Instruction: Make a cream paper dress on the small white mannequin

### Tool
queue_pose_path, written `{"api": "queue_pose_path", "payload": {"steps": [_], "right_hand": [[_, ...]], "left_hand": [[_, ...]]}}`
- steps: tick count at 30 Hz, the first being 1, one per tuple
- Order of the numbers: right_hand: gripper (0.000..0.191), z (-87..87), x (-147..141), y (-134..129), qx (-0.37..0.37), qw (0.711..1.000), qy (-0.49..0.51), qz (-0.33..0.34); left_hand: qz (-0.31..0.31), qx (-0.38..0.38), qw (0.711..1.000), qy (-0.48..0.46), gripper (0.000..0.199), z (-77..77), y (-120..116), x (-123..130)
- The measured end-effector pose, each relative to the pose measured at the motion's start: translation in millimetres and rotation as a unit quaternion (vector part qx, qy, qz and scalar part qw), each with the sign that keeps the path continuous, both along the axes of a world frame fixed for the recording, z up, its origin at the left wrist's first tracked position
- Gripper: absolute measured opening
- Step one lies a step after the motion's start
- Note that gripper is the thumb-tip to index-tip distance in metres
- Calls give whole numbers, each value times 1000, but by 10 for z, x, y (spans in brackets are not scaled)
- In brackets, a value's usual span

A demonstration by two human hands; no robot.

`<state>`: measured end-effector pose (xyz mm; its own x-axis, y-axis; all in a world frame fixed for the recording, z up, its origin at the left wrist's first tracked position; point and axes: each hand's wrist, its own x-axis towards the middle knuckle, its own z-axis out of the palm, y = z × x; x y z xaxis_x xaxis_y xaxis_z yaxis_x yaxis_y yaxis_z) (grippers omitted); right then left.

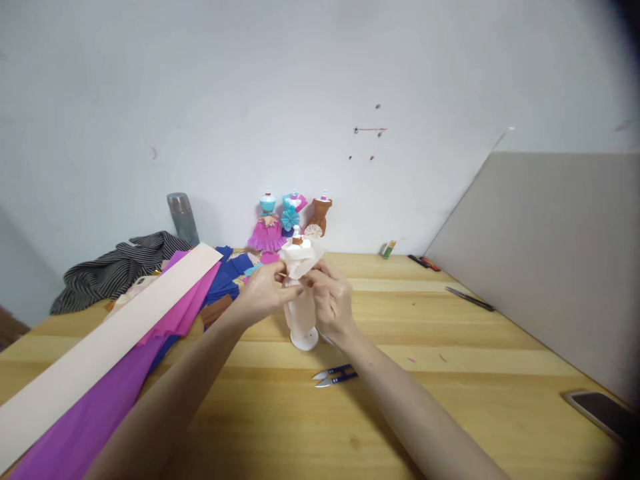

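Note:
A small white dress form [303,341] stands upright on its round base in front of me, wrapped in pale cream crepe paper [299,310] that flares out at the top. My left hand [269,288] is closed at the form's waist from the left, with its thumb across the paper. From the right, my right hand [331,297] pinches the paper at the same height, its fingers curled. Any thin tie between the fingertips is too small to make out. Thread snips [334,376] with dark blue handles lie on the table near my right wrist.
Several small dressed forms [267,233] stand by the wall. Left are a long cream paper strip [125,340], purple paper [100,413], blue scraps [220,277], striped cloth [120,263] and a flask [183,219]. Right are a glue stick [389,249], tweezers [470,298] and a phone [597,410].

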<state>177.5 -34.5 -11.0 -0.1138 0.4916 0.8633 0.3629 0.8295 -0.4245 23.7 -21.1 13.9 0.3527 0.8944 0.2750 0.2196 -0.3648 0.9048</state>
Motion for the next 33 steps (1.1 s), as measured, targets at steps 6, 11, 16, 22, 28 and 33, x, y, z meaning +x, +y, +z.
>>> {"api": "queue_pose_path", "payload": {"steps": [6, 11, 16, 22, 28, 33], "right_hand": [[52, 7, -13, -2, 6, 1000, -4, 13], [51, 12, -9, -4, -8, 1000, -1, 17], [51, 19, 20, -4, -6, 1000, 0, 31], [51, 27, 20, -13, -25, 999, 16, 21], [48, 15, 19, -7, -30, 998, 21, 56], [49, 15, 55, 3, -20, 996, -9, 85]], "left_hand": [[34, 16, 999, 3, 39, -14, -1, 12], [42, 26, 999, -11, 39, -25, -11, 39], [26, 10, 1000, -12, 42, -26, 3, 23], [36, 34, 999, -20, 48, -7, 15, 41], [40, -17, 992, -116, 49, -99, 77, 21], [-8, -65, 980, -189, 49, -172, 128, -4]]}}
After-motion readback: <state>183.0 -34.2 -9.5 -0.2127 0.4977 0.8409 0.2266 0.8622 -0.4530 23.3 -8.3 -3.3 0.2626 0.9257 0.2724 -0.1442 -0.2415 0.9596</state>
